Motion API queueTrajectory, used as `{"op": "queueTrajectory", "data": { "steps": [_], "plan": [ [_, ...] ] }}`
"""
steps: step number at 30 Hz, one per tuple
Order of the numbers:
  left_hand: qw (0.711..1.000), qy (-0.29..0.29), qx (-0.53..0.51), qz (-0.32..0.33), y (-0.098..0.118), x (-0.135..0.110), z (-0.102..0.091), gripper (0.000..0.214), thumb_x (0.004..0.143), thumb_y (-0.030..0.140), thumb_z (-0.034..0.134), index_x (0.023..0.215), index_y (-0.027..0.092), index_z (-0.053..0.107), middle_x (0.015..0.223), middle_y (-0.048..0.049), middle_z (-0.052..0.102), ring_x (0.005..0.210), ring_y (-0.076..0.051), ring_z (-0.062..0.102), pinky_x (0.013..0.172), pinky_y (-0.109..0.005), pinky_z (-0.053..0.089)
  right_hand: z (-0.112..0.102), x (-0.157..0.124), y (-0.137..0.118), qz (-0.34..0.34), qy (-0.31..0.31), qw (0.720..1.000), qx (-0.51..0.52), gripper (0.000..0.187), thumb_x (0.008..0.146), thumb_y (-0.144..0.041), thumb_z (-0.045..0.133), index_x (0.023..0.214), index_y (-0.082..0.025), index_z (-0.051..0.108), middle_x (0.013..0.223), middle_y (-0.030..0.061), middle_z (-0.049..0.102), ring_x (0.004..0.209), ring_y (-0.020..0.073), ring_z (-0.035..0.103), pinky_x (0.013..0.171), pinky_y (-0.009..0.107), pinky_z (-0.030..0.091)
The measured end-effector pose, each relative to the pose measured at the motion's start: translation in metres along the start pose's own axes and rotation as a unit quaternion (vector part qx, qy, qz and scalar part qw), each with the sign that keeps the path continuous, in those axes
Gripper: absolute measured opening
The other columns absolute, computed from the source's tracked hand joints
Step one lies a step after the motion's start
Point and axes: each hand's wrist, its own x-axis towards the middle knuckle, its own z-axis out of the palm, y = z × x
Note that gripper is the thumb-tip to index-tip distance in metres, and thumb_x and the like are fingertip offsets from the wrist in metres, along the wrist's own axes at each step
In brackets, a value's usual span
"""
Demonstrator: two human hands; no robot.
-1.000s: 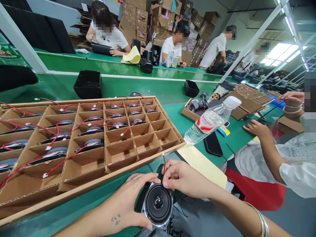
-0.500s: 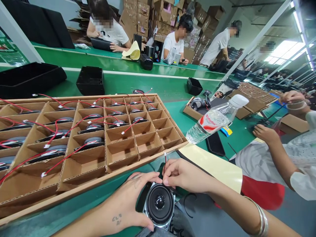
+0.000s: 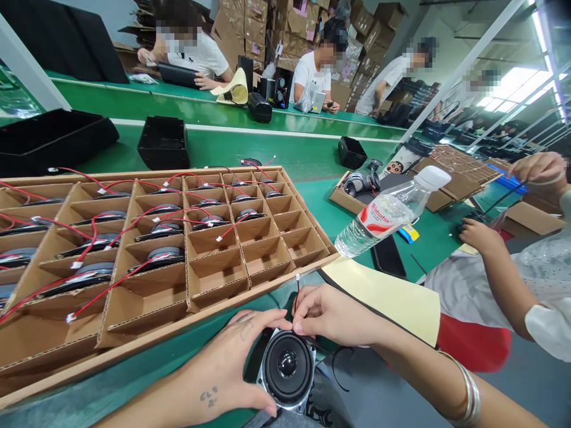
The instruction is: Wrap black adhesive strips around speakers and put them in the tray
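A small square-framed speaker driver (image 3: 288,367) with a black cone and shiny dome faces up near the bench's front edge. My left hand (image 3: 243,362) is curled around its left side, thumb at the lower edge and fingers at the top. At the speaker's upper right corner, my right hand (image 3: 319,314) is closed in a pinch on the red and black wire (image 3: 297,287), whose white plug sticks up above the fingers. What lies right under the fingertips is hidden. Beyond my left hand, a divided cardboard tray (image 3: 263,287) holds several similar speakers with red wires.
A water bottle (image 3: 388,214) stands beyond the tray's right corner, by a dark phone (image 3: 388,259). Yellow paper (image 3: 392,297) lies under my right forearm. Black boxes (image 3: 163,144) sit behind the tray. A co-worker's hands (image 3: 484,235) are busy at right; other people work across the bench.
My hands and the speaker stay almost as they were. The view has shifted slightly. The right-hand co-worker's upper hand has risen, and a person at the back left has lifted a hand.
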Motion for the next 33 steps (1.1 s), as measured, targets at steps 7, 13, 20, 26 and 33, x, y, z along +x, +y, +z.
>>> {"op": "queueTrajectory", "data": {
  "steps": [7,13,20,26,33],
  "plan": [
    [0.999,-0.016,0.011,-0.029,0.003,0.001,-0.001,0.090,0.054,0.027,0.085,0.129,0.037,0.036,0.128,0.0014,0.047,0.120,-0.024,0.039,0.103,-0.040,0.032,-0.002,0.000,-0.012,0.013,-0.004,0.981,-0.191,0.008,0.072,-0.013,0.063,0.072,-0.013,0.071,0.075,0.0023,0.061,0.065,0.0098,0.054,0.058,0.018,0.038],
    [0.999,-0.031,0.036,-0.024,0.003,0.002,-0.002,0.094,0.055,0.028,0.085,0.131,0.035,0.030,0.128,-0.0008,0.047,0.121,-0.025,0.039,0.103,-0.045,0.032,-0.004,-0.006,-0.031,0.040,-0.064,0.938,-0.338,0.029,0.081,-0.027,0.055,0.055,-0.013,0.055,0.048,-0.0032,0.042,0.048,0.0064,0.033,0.047,0.020,0.024],
    [0.984,0.004,0.152,0.089,0.012,0.000,-0.005,0.077,0.064,0.039,0.079,0.126,0.033,0.033,0.121,-0.0003,0.052,0.112,-0.022,0.047,0.096,-0.037,0.041,-0.018,-0.036,-0.025,0.172,-0.106,0.971,-0.127,0.013,0.078,-0.023,0.053,0.089,-0.015,0.053,0.058,-0.0041,0.056,0.047,0.0062,0.048,0.046,0.014,0.036],
    [0.955,0.066,0.260,0.129,0.023,-0.003,0.001,0.086,0.059,0.036,0.083,0.126,0.027,0.030,0.119,-0.0032,0.055,0.107,-0.022,0.050,0.096,-0.036,0.038,-0.040,-0.088,-0.022,0.152,-0.011,0.960,-0.234,0.021,0.082,-0.028,0.051,0.100,-0.021,0.060,0.065,-0.0021,0.062,0.051,0.0076,0.052,0.047,0.014,0.036],
    [0.916,0.123,0.339,0.175,0.028,-0.003,0.006,0.080,0.055,0.035,0.084,0.119,0.021,0.038,0.114,-0.0012,0.057,0.103,-0.018,0.050,0.095,-0.026,0.034,-0.057,-0.139,-0.002,0.064,0.136,0.937,-0.314,0.025,0.081,-0.041,0.055,0.100,-0.028,0.067,0.084,0.0028,0.065,0.063,0.0134,0.061,0.056,0.018,0.049]
  ]
}}
